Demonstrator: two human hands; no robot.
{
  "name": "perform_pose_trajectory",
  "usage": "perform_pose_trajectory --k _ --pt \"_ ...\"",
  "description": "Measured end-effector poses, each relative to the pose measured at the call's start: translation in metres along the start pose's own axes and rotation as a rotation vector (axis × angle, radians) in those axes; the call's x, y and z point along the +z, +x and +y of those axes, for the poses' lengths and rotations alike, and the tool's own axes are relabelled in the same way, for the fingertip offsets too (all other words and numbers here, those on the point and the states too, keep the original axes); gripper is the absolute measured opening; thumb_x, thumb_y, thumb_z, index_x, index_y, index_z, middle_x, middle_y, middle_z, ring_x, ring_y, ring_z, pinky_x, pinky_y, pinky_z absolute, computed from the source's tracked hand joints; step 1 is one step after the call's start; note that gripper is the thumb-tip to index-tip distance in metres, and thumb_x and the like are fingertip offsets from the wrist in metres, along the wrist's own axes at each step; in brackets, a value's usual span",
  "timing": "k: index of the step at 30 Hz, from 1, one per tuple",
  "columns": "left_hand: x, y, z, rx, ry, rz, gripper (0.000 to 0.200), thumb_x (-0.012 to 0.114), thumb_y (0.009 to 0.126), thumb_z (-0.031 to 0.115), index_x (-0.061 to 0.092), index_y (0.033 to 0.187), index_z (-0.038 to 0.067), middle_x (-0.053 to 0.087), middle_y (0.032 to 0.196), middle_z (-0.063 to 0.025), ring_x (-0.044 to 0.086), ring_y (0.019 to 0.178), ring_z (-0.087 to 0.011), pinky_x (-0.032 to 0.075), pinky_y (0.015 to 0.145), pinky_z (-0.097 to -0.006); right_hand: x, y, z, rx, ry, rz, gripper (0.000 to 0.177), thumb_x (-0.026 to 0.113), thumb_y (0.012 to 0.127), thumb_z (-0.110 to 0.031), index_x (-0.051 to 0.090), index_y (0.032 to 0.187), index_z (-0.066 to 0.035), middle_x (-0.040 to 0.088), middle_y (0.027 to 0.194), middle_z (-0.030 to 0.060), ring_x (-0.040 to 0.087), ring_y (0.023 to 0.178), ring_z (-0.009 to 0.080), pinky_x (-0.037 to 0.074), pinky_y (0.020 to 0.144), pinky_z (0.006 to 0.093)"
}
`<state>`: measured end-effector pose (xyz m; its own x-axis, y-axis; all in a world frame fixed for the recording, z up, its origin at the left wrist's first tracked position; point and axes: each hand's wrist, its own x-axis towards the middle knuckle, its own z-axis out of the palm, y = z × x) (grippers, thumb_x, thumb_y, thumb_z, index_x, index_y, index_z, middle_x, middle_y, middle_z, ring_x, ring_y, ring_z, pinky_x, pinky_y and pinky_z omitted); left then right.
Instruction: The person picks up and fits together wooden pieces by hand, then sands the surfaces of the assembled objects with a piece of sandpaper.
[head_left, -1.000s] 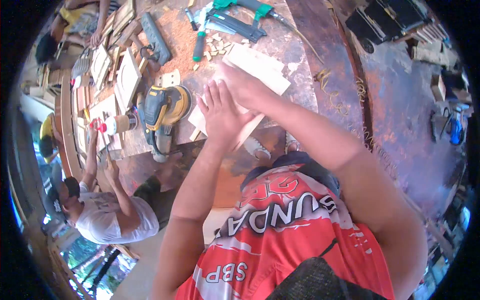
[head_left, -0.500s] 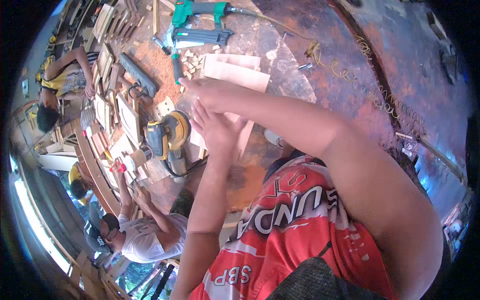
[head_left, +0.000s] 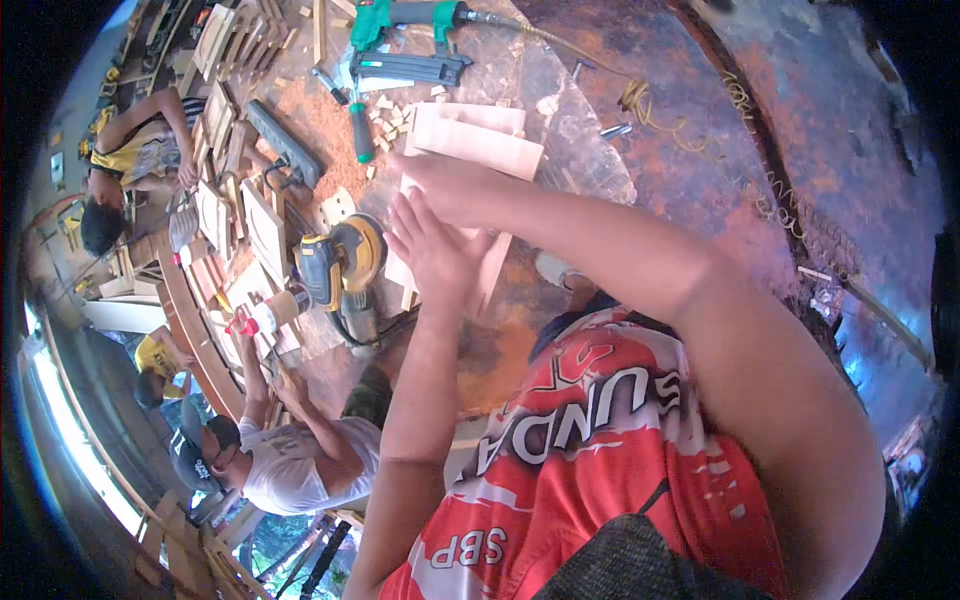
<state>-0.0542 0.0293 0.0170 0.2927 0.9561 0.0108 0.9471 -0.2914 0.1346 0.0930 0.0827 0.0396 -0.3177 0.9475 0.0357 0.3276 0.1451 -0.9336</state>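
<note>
My left hand (head_left: 435, 255) has its fingers stretched out and a little apart, lying over pale wooden boards (head_left: 485, 145). Across its fingertips, overlapping them, comes my right hand (head_left: 435, 188), whose own fingers are mostly hidden or blurred. Whether anything is under that hand cannot be made out. Just left of my hands stands a yellow and black power sander (head_left: 322, 270). A screwdriver-like tool with a green and black handle (head_left: 361, 132) lies beyond my right hand, beside small wood offcuts (head_left: 388, 125).
A green nail gun (head_left: 410, 50) with a coiled air hose (head_left: 660, 115) lies at the far side. Sawdust (head_left: 300, 105) and stacked wooden pieces (head_left: 263, 230) cover the left. A person in white (head_left: 310, 465) and a person in yellow (head_left: 150, 165) work there.
My right hand has drawn slightly back to the right across the boards. My left hand stays near it. The whole view has shifted a little.
</note>
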Motion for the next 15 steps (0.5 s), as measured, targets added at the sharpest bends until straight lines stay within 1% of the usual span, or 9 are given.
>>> perform_pose_trajectory --k 2,3,5,6,8,10,13,14,15 --pt "-0.002 0.001 0.001 -0.019 -0.004 -0.008 0.121 0.074 0.067 0.065 0.016 0.152 0.0 0.019 0.155 -0.0277 0.015 0.145 -0.0446 0.011 0.115 -0.0609 -0.027 -0.052 -0.011 0.141 0.06 -0.093 0.063 0.047 0.089 -0.005 0.03 0.149 -0.004 0.045 0.143 0.0239 0.045 0.133 0.0361 0.038 0.109 0.0413" --pt "-0.003 0.003 0.004 -0.037 0.013 -0.024 0.121 0.075 0.067 0.064 0.017 0.152 0.0 0.019 0.155 -0.0275 0.015 0.145 -0.0446 0.01 0.115 -0.0609 -0.021 -0.064 0.004 0.137 0.051 -0.104 0.063 0.047 0.089 -0.005 0.03 0.149 -0.004 0.045 0.143 0.0239 0.045 0.133 0.0361 0.038 0.109 0.0413" --pt "-0.008 0.004 0.007 -0.045 0.019 -0.037 0.121 0.076 0.067 0.063 0.016 0.152 0.0 0.019 0.155 -0.0277 0.015 0.145 -0.0447 0.009 0.116 -0.0604 0.004 -0.08 0.038 -0.203 -0.185 0.25 0.055 0.047 0.094 -0.015 0.034 0.146 -0.004 0.054 0.133 0.0235 0.052 0.124 0.0374 0.043 0.103 0.0423" --pt "-0.009 0.0 0.006 -0.05 0.015 -0.044 0.121 0.076 0.067 0.063 0.016 0.152 0.0 0.019 0.155 -0.0277 0.015 0.145 -0.0447 0.009 0.116 -0.0604 0.009 -0.068 0.036 -0.197 -0.184 0.243 0.055 0.047 0.094 -0.015 0.034 0.146 -0.004 0.054 0.133 0.0235 0.052 0.124 0.0374 0.043 0.103 0.0423" --pt "-0.007 0.001 0.006 -0.023 0.022 -0.015 0.122 0.076 0.067 0.063 0.015 0.152 -0.001 0.02 0.155 -0.028 0.016 0.145 -0.045 0.01 0.116 -0.0603 0.017 -0.008 0.028 -0.056 -0.044 0.054 0.064 0.05 0.086 -0.004 0.032 0.148 -0.003 0.047 0.141 0.0233 0.047 0.129 0.0388 0.04 0.106 0.043" --pt "-0.002 0.001 0.002 -0.028 -0.018 0.025 0.121 0.075 0.067 0.065 0.018 0.15 -0.001 0.021 0.155 -0.0277 0.016 0.145 -0.0455 0.011 0.115 -0.0605 0.02 0.028 0.016 -0.069 -0.143 -0.014 0.058 0.044 0.09 -0.007 0.034 0.147 -0.002 0.049 0.14 0.0236 0.047 0.129 0.0389 0.041 0.105 0.0425" --pt "-0.006 0.001 0.005 -0.051 0.007 0.019 0.12 0.07 0.068 0.073 0.021 0.149 -0.002 0.023 0.154 -0.0267 0.018 0.145 -0.0431 0.011 0.115 -0.0605 0.016 0.014 0.01 -0.047 -0.147 0.027 0.058 0.044 0.09 -0.009 0.033 0.147 -0.003 0.049 0.14 0.024 0.051 0.124 0.0389 0.045 0.101 0.0423" --pt "-0.009 0.001 0.007 -0.08 -0.014 0.03 0.12 0.07 0.068 0.073 0.021 0.149 -0.002 0.023 0.154 -0.0267 0.018 0.145 -0.0431 0.011 0.115 -0.0605 0.012 -0.007 0.013 -0.055 -0.167 -0.004 0.058 0.044 0.09 -0.009 0.033 0.147 -0.003 0.049 0.14 0.024 0.051 0.124 0.0389 0.045 0.101 0.0423" --pt "-0.011 -0.001 0.007 -0.076 -0.011 0.025 0.121 0.068 0.067 0.074 0.021 0.149 -0.002 0.023 0.154 -0.0266 0.019 0.145 -0.0424 0.011 0.115 -0.0604 0.001 -0.046 0.018 -0.001 -0.172 -0.04 0.059 0.047 0.088 -0.003 0.034 0.146 -0.003 0.048 0.14 0.024 0.048 0.128 0.0376 0.041 0.105 0.0404"
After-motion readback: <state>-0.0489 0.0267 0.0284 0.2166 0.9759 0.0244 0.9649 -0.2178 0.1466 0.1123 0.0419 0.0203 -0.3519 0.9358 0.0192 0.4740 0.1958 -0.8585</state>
